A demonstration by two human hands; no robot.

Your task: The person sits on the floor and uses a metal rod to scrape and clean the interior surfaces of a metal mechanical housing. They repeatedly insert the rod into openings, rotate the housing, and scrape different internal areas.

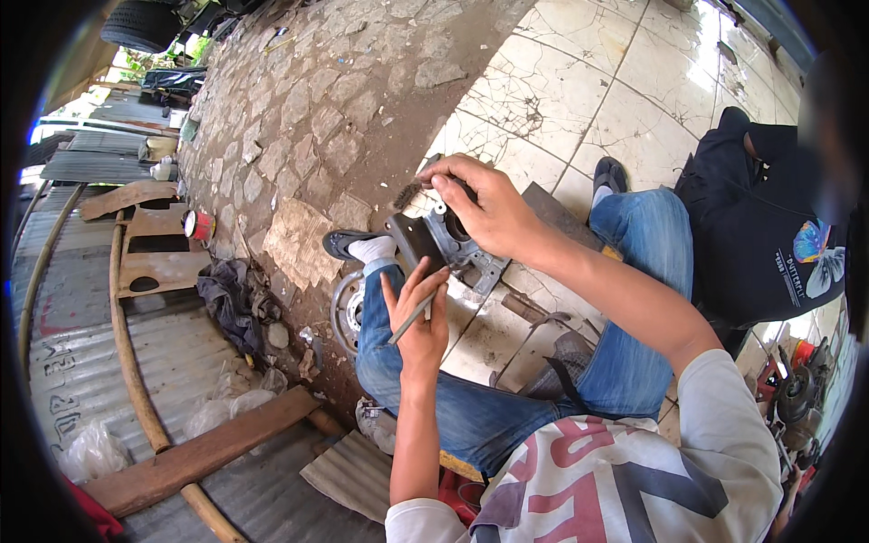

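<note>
We see the right hand (489,208) with its thumb and fingers drawn together, pinching a small brush with dark, bushy bristles (407,195) whose tuft sticks out to the left of the fingertips. The brush is above the upper left part of a metal assembly with a smooth black curved panel and a grey pierced bracket (421,244); whether the bristles touch it, we cannot tell. The left hand (418,317) is half open, its fingers loosely bent, and a thin, straight grey rod (410,321) lies slantwise in its hold. Its fingertips are at the panel's lower edge, though we cannot make out firm contact.

We find the assembly low between the knees of the wearer's faded blue jeans (634,262), over cracked, cream-white floor tiles (561,81). Just left of the nearer leg, partly hidden by it, is a round silver metal wheel (345,312). Further left we see a crumpled heap of dark grey cloth (233,303), a short red and white cylindrical tin (201,225) and a long, flat brown wooden plank (208,448) across grey corrugated metal sheets (81,344). On our right, close to the wearer, is another person in a black top with a blue butterfly print (760,235)
</note>
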